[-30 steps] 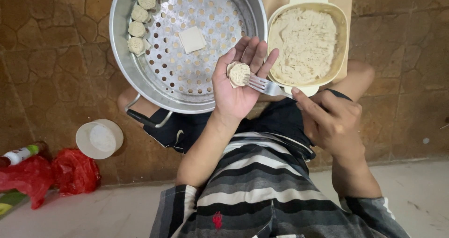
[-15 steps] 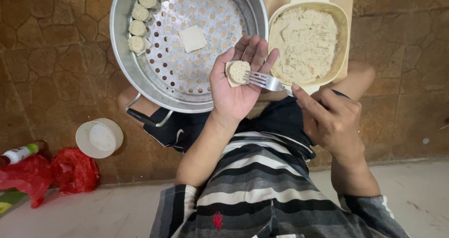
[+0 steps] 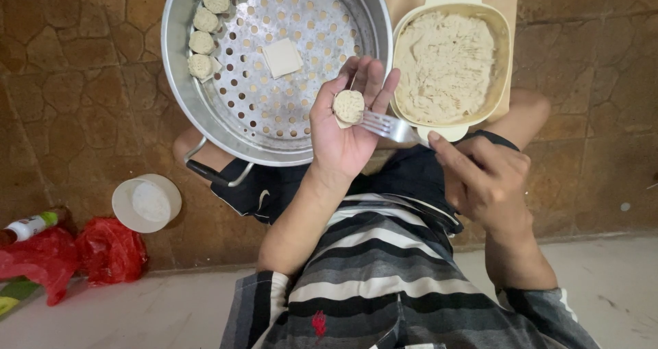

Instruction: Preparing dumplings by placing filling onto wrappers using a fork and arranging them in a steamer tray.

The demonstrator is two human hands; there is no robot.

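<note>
Nudging the fork closer, our right hand grips it against the dumpling cupped in our open left hand, near the steamer pot.

**Dumpling and fork in hand**

A small round dumpling, pale wrapper topped with beige filling, rests on the fingers of the upturned left hand. A metal fork, gripped by the right hand, lies level with its tines touching the dumpling's side.
</note>
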